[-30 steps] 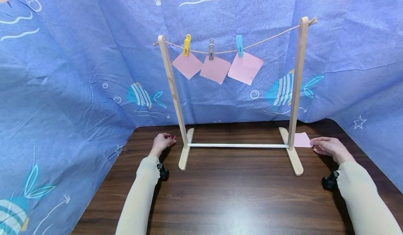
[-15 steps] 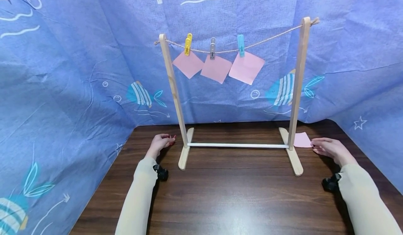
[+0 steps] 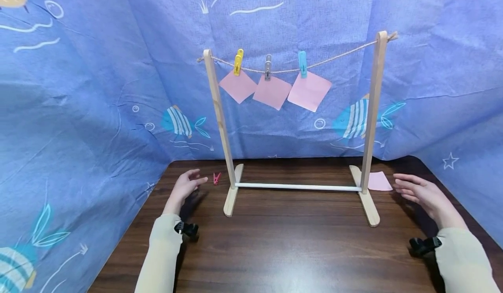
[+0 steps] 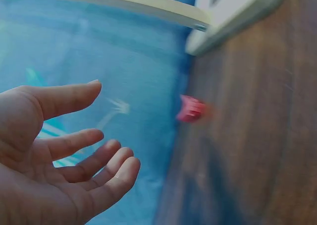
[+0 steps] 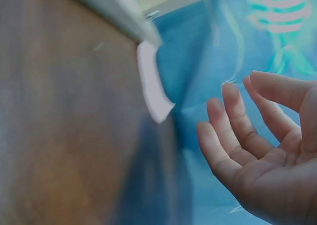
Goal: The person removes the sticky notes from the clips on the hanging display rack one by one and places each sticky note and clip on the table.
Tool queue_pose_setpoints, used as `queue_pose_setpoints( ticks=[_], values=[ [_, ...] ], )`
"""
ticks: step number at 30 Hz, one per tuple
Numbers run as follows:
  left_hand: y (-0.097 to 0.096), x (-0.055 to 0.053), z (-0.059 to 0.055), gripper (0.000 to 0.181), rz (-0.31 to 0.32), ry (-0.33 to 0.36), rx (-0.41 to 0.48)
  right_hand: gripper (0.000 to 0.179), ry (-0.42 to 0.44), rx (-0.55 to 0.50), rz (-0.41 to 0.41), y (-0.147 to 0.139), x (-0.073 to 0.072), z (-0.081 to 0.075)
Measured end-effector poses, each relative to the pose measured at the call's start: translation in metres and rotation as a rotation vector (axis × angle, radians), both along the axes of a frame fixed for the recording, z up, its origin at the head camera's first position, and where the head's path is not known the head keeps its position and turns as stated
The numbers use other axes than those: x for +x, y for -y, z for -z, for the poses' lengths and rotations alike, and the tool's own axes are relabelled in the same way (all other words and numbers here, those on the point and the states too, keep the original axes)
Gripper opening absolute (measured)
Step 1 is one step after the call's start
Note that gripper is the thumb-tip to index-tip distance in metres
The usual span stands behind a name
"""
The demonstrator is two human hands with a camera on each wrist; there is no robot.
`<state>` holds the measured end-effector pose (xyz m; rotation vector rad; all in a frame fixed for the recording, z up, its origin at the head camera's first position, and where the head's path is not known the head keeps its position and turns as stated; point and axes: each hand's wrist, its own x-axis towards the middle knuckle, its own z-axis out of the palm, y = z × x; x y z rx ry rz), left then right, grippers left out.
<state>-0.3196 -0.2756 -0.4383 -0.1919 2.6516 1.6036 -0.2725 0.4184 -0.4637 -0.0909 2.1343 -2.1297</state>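
My left hand [image 3: 186, 189] is held with its fingers apart and nothing between them, left of a red clothespin [image 3: 216, 178] on the table. The left wrist view shows a gap between that hand and the clothespin [image 4: 192, 109]. On the right, my right hand [image 3: 422, 197] has loosely bent fingers and holds nothing. Just left of its fingertips lies a pink square of paper [image 3: 379, 181], partly behind the wooden post. Three more pink papers hang from a string, clipped by a yellow clothespin [image 3: 238, 62], a grey clothespin [image 3: 268, 67] and a light blue clothespin [image 3: 302, 64].
A wooden stand spans the table's far part, with a left post [image 3: 218, 116], a right post [image 3: 374, 109] and a white crossbar [image 3: 298, 187]. The string [image 3: 342, 56] sags between the post tops. Blue fish-patterned cloth [image 3: 271, 131] encloses the back and sides of the dark table [image 3: 291, 245].
My left hand has let go of the red clothespin and drawn back to the left. My right hand has come off the pink paper and moved slightly right.
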Motion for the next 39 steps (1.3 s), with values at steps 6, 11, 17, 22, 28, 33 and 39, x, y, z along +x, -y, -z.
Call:
queue_pose_setpoints(
  ticks=[6, 11, 17, 22, 28, 33, 39],
  values=[
    [0.002, 0.023, -0.03, 0.066, -0.014, -0.163, -0.099, 0.033, -0.139, -0.136, 0.042, 0.012, 0.012, -0.028],
    [0.001, 0.037, -0.048, 0.065, -0.043, -0.278, -0.125, 0.031, -0.228, -0.166, 0.085, 0.022, 0.02, -0.051],
    [-0.001, 0.044, -0.059, 0.063, -0.085, -0.365, -0.01, 0.03, -0.365, -0.278, 0.168, 0.034, 0.029, -0.071],
    [-0.011, 0.047, -0.065, 0.062, -0.086, -0.423, 0.151, 0.029, -0.475, -0.41, 0.247, 0.049, 0.034, -0.089],
    [-0.036, 0.041, -0.087, 0.061, -0.029, -0.59, 0.318, 0.036, -0.59, -0.606, 0.279, 0.073, 0.034, -0.121],
    [-0.059, 0.036, -0.11, 0.06, 0.052, -0.687, 0.4, 0.039, -0.661, -0.684, 0.252, 0.098, 0.03, -0.147],
    [-0.086, 0.032, -0.136, 0.059, 0.168, -0.762, 0.449, 0.037, -0.695, -0.637, 0.196, 0.13, 0.018, -0.165]
  ],
)
